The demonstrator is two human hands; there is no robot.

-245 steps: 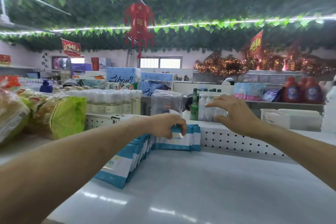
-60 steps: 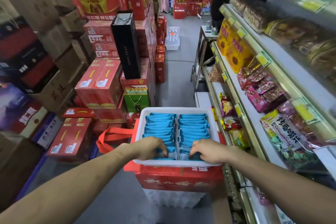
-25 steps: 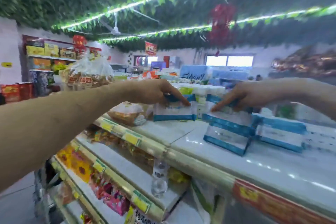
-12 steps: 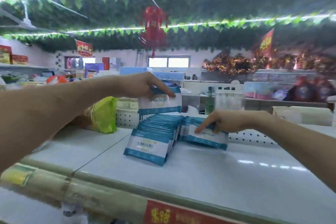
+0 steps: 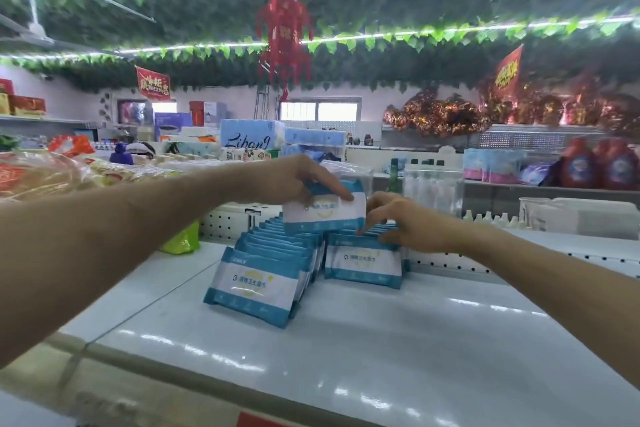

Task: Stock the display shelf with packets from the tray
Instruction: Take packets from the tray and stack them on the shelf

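Clearly the coming move turns on where the held packet sits relative to the two rows on the shelf. It hangs in the air above the seam between them, toward the shelf's back edge, just in front of the perforated rail. Its long axis runs side to side, parallel to the shelf's front edge, and its printed face is turned toward the camera, the same way the standing packets face. The left hand grips it from above, fingers curled over the top edge, with the forearm reaching in level from the left. The left row is long and leans back from mid-shelf toward the rail. The right row is short and stands close to the back edge, below the packet and just to its right. The right hand is the nearer one to that short row. Its bent fingers rest on the row's top edges, with fingertips beside the packet's lower right corner. Whether it pinches anything or only steadies, I cannot tell, as the fingers hide the contact. The packet probably goes down into one of the rows; which one is not clear.
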